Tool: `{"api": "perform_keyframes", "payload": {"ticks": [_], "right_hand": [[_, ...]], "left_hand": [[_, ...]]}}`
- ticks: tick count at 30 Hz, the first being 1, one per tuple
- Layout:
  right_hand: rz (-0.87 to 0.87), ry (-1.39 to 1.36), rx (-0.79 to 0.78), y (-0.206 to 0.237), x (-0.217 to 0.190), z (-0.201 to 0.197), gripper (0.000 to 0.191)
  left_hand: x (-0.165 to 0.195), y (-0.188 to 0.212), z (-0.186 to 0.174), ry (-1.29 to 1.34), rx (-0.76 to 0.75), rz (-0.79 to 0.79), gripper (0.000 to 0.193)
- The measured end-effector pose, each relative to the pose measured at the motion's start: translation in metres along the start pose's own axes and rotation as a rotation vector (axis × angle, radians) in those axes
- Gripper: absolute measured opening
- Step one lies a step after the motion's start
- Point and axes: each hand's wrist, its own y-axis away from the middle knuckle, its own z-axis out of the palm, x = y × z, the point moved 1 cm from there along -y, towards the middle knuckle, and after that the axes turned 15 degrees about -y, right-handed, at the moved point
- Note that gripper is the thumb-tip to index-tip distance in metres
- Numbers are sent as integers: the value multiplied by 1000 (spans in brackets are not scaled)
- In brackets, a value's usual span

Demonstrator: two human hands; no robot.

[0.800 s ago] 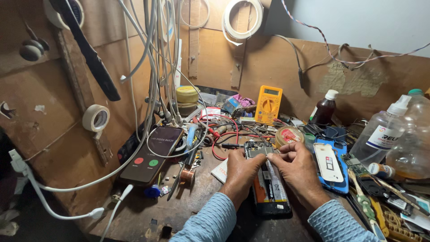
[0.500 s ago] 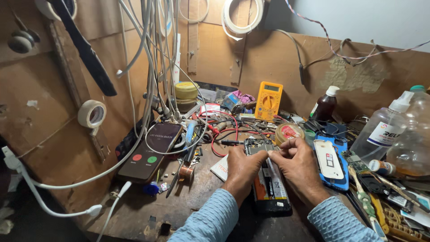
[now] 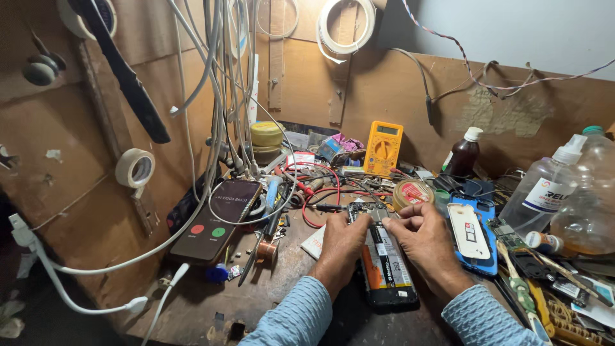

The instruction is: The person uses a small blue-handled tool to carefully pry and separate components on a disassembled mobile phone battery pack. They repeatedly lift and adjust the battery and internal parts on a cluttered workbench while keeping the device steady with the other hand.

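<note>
An opened phone [image 3: 386,268] lies back-up on the wooden bench, its battery and circuit board showing. My left hand [image 3: 343,247] rests on its left edge with the fingers curled over the upper part. My right hand [image 3: 426,243] lies along its right edge, thumb and fingertips pinched together at the board near the top. I cannot tell whether the fingertips hold any small part.
A lit smartphone [image 3: 216,220] on a white cable lies to the left. A yellow multimeter [image 3: 383,148] with red and black leads stands behind. A blue-cased phone [image 3: 473,235], a brown bottle [image 3: 462,154], clear plastic bottles [image 3: 543,186] and tools crowd the right. Cables hang at the back left.
Both hands stay on the opened phone with only slight finger shifts at its top. The view has tilted a little.
</note>
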Motion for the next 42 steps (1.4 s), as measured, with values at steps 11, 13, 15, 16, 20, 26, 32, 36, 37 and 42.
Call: {"api": "perform_keyframes", "payload": {"ticks": [11, 13, 15, 16, 20, 26, 32, 36, 37, 42], "right_hand": [[-53, 81, 28, 2, -2, 0, 45], [-54, 65, 28, 1, 0, 0, 44], [-69, 36, 38, 2, 2, 0, 42], [-73, 66, 73, 3, 2, -1, 41], [-105, 161, 159, 8, -3, -9, 42], [-211, 175, -96, 27, -35, -18, 63], [-239, 285, -290, 45, -75, -4, 81], [-362, 413, -337, 53, -92, 4, 82], [-348, 423, -324, 54, -92, 6, 84], [-306, 429, -310, 48, -84, -2, 89]], "left_hand": [[-4, -2, 1, -154, 83, 9, 33], [-7, -4, 1, -132, 85, 33, 33], [-9, -4, 1, -143, 92, 81, 33], [-11, -4, 1, -101, 73, 72, 31], [-8, -3, 3, 88, -4, 40, 22], [18, -5, 6, 448, -126, 104, 19], [42, -10, -2, 471, -7, 120, 30], [54, -1, -14, 489, 32, 202, 37], [56, 2, -18, 458, 51, 167, 40], [70, 21, -46, -95, 319, 187, 70]]}}
